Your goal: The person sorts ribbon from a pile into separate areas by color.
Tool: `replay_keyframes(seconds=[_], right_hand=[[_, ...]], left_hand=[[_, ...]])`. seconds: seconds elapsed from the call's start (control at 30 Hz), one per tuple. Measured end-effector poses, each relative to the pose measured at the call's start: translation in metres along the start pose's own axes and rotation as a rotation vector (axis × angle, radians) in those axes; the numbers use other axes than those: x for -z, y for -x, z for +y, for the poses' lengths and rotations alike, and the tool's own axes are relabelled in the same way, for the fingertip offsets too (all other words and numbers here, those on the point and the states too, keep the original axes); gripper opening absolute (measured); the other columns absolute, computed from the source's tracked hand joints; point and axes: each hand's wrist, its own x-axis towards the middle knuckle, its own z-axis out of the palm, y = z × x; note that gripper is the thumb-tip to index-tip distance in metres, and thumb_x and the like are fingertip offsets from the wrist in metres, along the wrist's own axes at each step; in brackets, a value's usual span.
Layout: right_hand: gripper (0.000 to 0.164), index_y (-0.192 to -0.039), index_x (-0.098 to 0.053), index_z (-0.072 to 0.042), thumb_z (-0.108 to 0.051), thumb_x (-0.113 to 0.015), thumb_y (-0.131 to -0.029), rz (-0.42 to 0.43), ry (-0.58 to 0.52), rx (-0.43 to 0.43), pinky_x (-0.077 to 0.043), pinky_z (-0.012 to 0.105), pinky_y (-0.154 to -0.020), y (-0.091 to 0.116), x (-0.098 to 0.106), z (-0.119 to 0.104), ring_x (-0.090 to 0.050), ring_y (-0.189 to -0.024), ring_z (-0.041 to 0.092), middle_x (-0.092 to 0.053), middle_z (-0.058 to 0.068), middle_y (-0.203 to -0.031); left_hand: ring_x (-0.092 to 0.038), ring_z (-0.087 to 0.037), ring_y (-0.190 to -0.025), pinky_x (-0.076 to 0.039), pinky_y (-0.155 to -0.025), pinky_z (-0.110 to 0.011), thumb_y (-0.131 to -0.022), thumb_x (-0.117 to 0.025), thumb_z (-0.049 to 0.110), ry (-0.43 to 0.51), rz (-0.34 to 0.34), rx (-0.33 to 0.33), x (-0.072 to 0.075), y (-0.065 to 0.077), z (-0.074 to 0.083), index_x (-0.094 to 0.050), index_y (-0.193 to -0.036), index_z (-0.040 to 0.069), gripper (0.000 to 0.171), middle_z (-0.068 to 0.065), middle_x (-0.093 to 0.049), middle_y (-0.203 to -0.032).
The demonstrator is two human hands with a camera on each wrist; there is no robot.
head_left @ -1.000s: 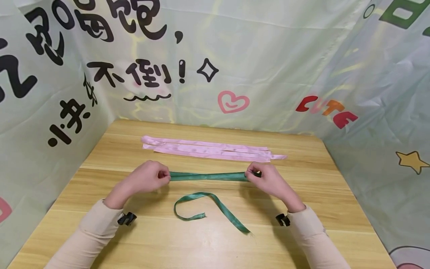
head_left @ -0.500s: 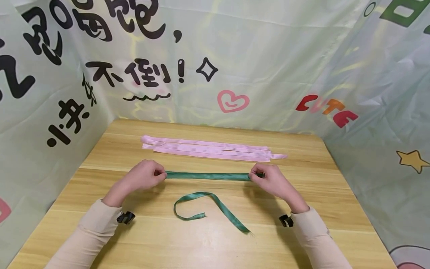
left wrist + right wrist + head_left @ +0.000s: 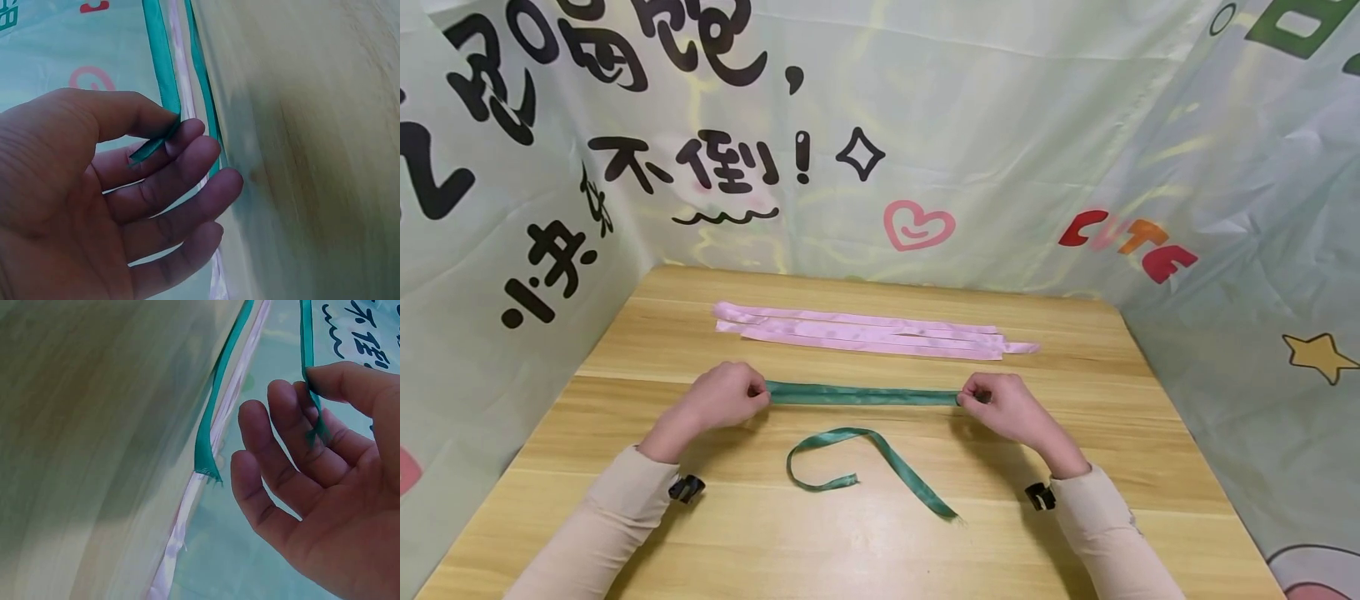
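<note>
My left hand [image 3: 721,396] pinches one end of a green satin ribbon [image 3: 159,56] between thumb and index finger, a short tail sticking out past the grip. The other end is pinched by my right hand [image 3: 1006,407], and its frayed tip hangs over the fingers in the right wrist view. Between the hands the ribbon runs straight from side to side. A second green ribbon [image 3: 211,425] lies along the table behind it, largely overlapped by the held one in the head view. Closer to me lies a curled green ribbon [image 3: 891,450] with a frayed end.
Several pink ribbon strips [image 3: 857,329] lie side by side farther back on the wooden table [image 3: 880,550]. A printed cloth backdrop [image 3: 1000,125] encloses the table at the back and sides.
Over the last second my hands have spread slightly apart, left hand leftward and right hand rightward, with the ribbon between them. In the last half second both have come slightly nearer to me.
</note>
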Motion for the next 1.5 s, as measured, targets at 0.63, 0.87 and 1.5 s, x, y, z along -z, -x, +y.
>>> replay_keyframes(seconds=[0.63, 0.87, 1.5], right_hand=[[0.014, -0.082, -0.069, -0.011, -0.014, -0.072, -0.096, -0.116, 0.074, -0.07, -0.04, 0.026, -0.06, 0.0, -0.005, 0.006, -0.047, -0.06, 0.008, -0.057, -0.006, -0.066], [0.014, -0.081, -0.068, -0.011, -0.013, -0.072, -0.094, -0.108, 0.125, -0.072, -0.042, 0.028, -0.062, -0.005, -0.009, 0.006, -0.047, -0.061, 0.009, -0.058, -0.005, -0.066], [0.017, -0.078, -0.067, -0.012, -0.015, -0.076, -0.091, -0.099, 0.217, -0.101, -0.045, 0.032, -0.064, -0.014, -0.015, 0.007, -0.051, -0.064, 0.012, -0.061, -0.003, -0.068]], left_hand=[[-0.031, -0.011, -0.054, -0.026, -0.055, -0.028, -0.096, -0.07, 0.017, -0.073, 0.01, 0.052, -0.004, -0.001, -0.001, -0.047, -0.059, 0.02, 0.043, 0.008, -0.033, -0.056], [-0.031, -0.011, -0.054, -0.025, -0.055, -0.028, -0.096, -0.07, 0.017, -0.084, 0.011, 0.054, -0.006, -0.003, -0.002, -0.045, -0.059, 0.02, 0.045, 0.008, -0.031, -0.056], [-0.025, -0.01, -0.054, -0.021, -0.054, -0.027, -0.095, -0.07, 0.017, -0.09, 0.022, 0.047, -0.011, -0.005, -0.006, -0.04, -0.058, 0.021, 0.048, 0.008, -0.026, -0.056]])
